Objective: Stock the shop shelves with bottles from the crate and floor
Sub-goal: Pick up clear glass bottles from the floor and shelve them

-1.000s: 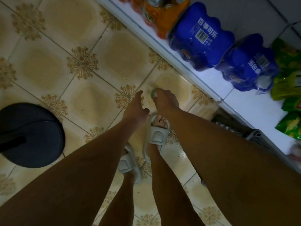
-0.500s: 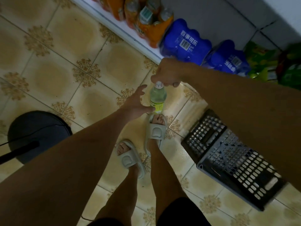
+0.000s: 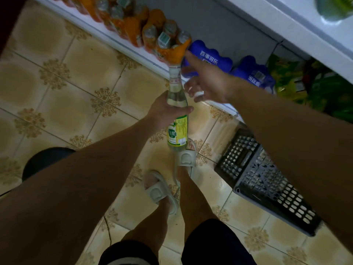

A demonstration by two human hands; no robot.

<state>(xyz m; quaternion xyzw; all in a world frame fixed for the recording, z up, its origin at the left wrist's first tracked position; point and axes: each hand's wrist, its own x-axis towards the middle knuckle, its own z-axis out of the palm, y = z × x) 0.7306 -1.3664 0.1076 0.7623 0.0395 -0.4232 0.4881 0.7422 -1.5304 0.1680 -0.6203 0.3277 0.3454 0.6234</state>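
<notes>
A clear bottle with a green and yellow label and a pale cap hangs upright above the tiled floor. My left hand grips it round the shoulder, just above the label. My right hand is off the bottle, to the right of its neck, with fingers spread and reaching toward the low white shelf. A dark plastic crate lies on the floor at the right, under my right forearm; no bottles show in the visible part.
Packs of orange drink bottles and blue shrink-wrapped packs stand on the low shelf, with green snack bags further right. A higher white shelf edge juts out above. A dark round base sits at the left. My sandalled feet stand below the bottle.
The bottle was lifted off the floor by its cap with my right hand. My left hand has taken it round the shoulder, and my right hand has let go and opened.
</notes>
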